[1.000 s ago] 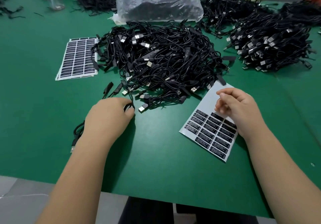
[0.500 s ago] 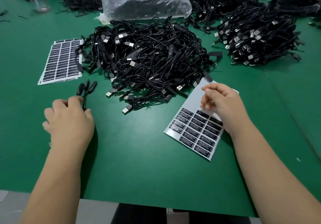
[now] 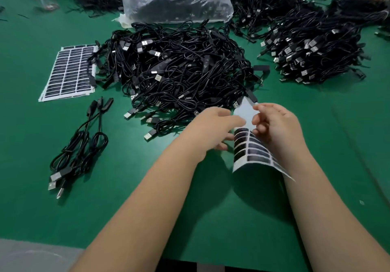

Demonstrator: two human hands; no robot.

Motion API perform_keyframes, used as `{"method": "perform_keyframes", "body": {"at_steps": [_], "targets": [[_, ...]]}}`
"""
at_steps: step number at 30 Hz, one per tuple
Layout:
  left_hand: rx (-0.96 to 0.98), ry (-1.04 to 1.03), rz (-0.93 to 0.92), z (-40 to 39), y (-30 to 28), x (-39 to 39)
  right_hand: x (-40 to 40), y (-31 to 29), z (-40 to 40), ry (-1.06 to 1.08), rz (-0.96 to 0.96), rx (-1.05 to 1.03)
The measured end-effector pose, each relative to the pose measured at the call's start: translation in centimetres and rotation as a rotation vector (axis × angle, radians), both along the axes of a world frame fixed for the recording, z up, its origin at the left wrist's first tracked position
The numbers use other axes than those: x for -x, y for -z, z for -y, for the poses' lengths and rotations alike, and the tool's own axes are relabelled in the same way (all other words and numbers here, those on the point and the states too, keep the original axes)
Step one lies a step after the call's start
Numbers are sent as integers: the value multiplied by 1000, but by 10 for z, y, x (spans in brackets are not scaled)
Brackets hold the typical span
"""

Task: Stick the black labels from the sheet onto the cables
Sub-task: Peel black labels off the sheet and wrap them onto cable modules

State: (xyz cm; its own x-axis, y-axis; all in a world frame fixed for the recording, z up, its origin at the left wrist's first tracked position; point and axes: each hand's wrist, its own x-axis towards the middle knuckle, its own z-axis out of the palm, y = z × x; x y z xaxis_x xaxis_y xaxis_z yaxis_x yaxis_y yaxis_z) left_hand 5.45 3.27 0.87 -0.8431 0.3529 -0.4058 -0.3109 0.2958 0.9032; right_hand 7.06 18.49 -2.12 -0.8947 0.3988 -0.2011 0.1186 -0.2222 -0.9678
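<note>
Both hands now lift the label sheet (image 3: 252,151) off the green counter (image 3: 232,219): left hand (image 3: 213,128) has left its cable bundle (image 3: 80,143) to pinch one edge, right hand (image 3: 276,126) pinches the other.

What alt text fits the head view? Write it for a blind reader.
Both hands, left hand and right hand, hold a curled label sheet above a green table, near a cable pile, with three separate cables lying left.
</note>
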Motion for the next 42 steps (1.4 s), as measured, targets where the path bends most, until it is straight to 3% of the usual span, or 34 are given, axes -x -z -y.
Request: {"method": "perform_keyframes", "body": {"at_steps": [3,5,9,20,24,29,39,42], "targets": [[-129,35,150,5,9,5,-1,-1,1,18,18,-24],[-85,109,146,7,15,5,-2,-2,2,4,34,-56],[-226,196,188,9,17,4,-12,-13,4,-75,-30,-145],[-684,300,103,32,15,10,-47,-28,6,-201,-337,-864],[-693,223,37,35,20,11,-44,-17,12,-112,-362,-1049],[-596,128,68,36,24,7,-42,-10,19,-78,-283,-935],[-556,80,109,31,27,5,-40,-6,19,-83,-207,-1053],[-542,66,100,31,29,7,-40,-7,21,-74,-225,-1169]]}}
